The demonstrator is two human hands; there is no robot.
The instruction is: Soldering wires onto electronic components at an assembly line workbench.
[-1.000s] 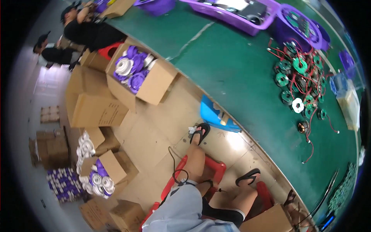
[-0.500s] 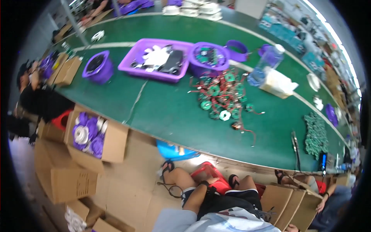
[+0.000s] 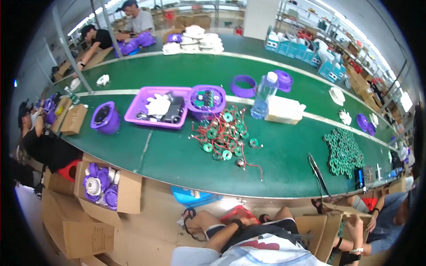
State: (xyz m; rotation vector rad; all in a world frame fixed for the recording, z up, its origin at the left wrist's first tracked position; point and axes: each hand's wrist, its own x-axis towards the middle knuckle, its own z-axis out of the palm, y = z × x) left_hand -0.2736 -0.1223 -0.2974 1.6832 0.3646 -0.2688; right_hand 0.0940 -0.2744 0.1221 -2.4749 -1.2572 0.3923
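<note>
The left hand [image 3: 245, 220] is low in front of the body, below the near edge of the counter [image 3: 177, 164]. It rests at the knees with a dark band on its wrist. It is too small and too folded against the legs to tell how far the fingers are curled or whether they grip anything. The right hand is not in view.

Touching or just beyond the left hand is a red plastic piece [image 3: 231, 213], perhaps a stool or crate. Only its top edge shows between the legs. Its long axis runs left to right, roughly along the counter edge, and no front or back can be told. To the hand's left on the floor lies a blue tray [image 3: 191, 195].

Up and beyond the hand, on the counter, is the pile of green coils with red leads [image 3: 224, 135]. The coils lie flat with their holes facing up. 1 loose red lead [image 3: 255, 167] trails out of the pile toward the hand, with its long axis running from the pile to the near edge.

As a judgement, work on the red piece goes best by feel with a full palm on it, since the counter edge and legs hide it. The trailing lead is worth keeping clear of the wrist band, because a snag there could drag several coils.
</note>
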